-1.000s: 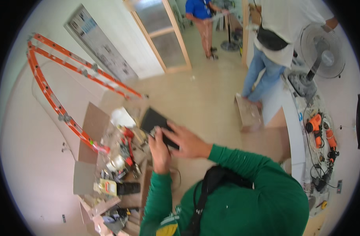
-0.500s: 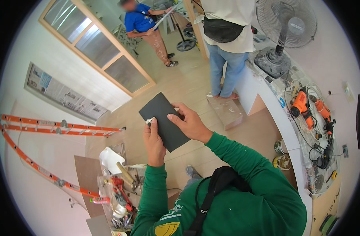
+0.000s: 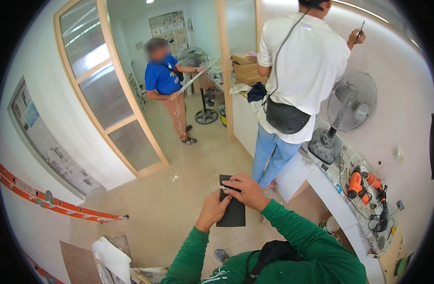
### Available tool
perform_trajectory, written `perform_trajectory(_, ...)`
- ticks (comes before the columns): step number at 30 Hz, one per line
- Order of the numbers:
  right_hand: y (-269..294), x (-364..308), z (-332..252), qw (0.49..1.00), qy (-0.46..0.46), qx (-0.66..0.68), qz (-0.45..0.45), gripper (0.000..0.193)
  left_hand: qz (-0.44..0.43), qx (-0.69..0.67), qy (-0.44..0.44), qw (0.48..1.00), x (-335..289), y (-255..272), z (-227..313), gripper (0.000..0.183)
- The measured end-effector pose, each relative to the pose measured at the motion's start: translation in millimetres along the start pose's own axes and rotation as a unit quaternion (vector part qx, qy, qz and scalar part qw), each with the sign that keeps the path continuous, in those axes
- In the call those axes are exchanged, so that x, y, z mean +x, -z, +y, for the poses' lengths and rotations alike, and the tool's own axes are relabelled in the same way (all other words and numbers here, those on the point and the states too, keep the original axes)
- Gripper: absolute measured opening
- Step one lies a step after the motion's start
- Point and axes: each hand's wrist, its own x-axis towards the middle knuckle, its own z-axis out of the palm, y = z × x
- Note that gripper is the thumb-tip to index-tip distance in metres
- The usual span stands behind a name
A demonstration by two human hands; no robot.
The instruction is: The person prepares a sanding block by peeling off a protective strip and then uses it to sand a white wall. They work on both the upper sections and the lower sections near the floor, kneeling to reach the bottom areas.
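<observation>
A dark sheet of sandpaper (image 3: pixel 233 215) is held in front of me, above the floor. My left hand (image 3: pixel 212 209) grips its left edge, the thumb lying over its face. Across its upper part lies my right hand (image 3: pixel 251 191), fingers bent over the sheet close to the left thumb. A small whitish bit (image 3: pixel 223 188) shows between the hands at the upper edge; I cannot make out what it is. The sheet looks narrow, perhaps folded, and its back is hidden.
Close ahead stands a person in a white shirt (image 3: pixel 304 71), raising a thin tool; another in blue (image 3: pixel 162 73) holds a long strip. At right, a fan (image 3: pixel 352 102) and orange power tools (image 3: pixel 355 183) occupy a counter. An orange ladder (image 3: pixel 60 203) stands left.
The view has tilted up, and my hands appear lower. My right hand has shifted over the sheet's top, near the left thumb. The sheet is now upright and looks narrower.
</observation>
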Motion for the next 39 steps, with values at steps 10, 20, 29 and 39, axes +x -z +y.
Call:
perform_trajectory(10,-82,83,54,0.997,0.018,0.081,0.012,0.011,-0.06,0.029,0.059,0.996,83,76,-53,0.033)
perform_trajectory(20,-121,202,139,0.984,0.106,0.136,-0.048,0.011,-0.006,0.242,0.122,0.963,176,112,-62,0.027)
perform_trajectory(29,-182,293,232,0.967,0.246,0.057,-0.034,0.019,0.013,0.5,0.193,0.844,176,132,-77,0.021)
perform_trajectory(39,-174,280,138,0.809,-0.109,0.513,-0.266,0.019,0.254,0.435,0.298,0.811,115,152,-45,0.042)
